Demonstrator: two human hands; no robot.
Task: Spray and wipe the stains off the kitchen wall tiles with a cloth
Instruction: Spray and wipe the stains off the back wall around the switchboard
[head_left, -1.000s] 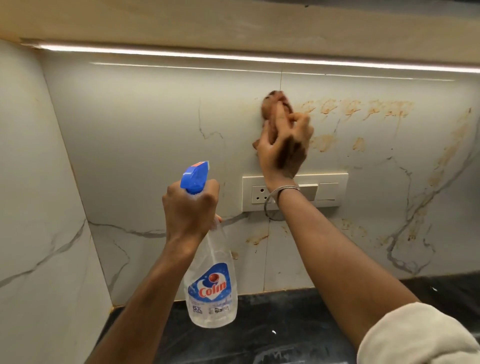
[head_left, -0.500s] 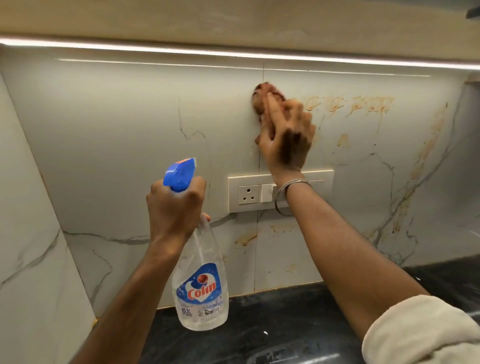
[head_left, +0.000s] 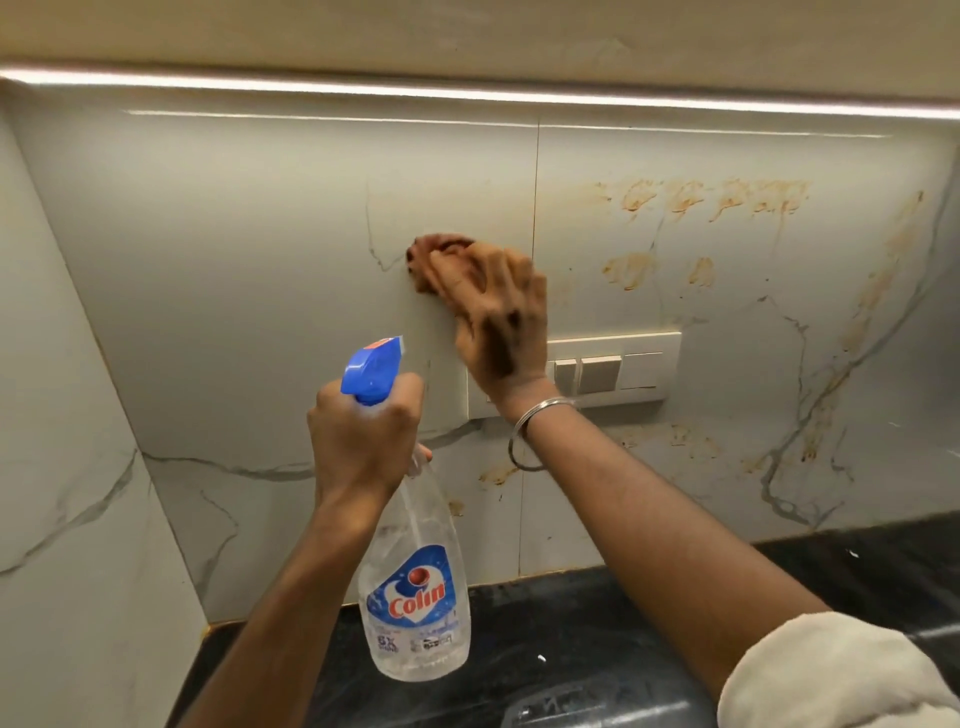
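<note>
My right hand (head_left: 498, 317) presses a brown cloth (head_left: 434, 254) flat against the marbled wall tiles (head_left: 260, 249), just left of the vertical tile joint; the hand is blurred. My left hand (head_left: 363, 436) grips the neck of a clear spray bottle (head_left: 415, 587) with a blue nozzle, held upright in front of the wall below the cloth. Orange-brown stains (head_left: 711, 200) run along the upper right tile, with more stains (head_left: 631, 270) beneath them and fainter stains (head_left: 496, 474) under the switch plate.
A white switch and socket plate (head_left: 623, 369) is set in the wall right beside my right wrist. A black countertop (head_left: 571, 634) runs below. A side wall (head_left: 62, 493) closes the left. A cabinet underside with a light strip (head_left: 467, 96) hangs overhead.
My right hand and the cloth moved down and to the left across the tile joint, away from the stain row. The spray bottle stays held in much the same pose.
</note>
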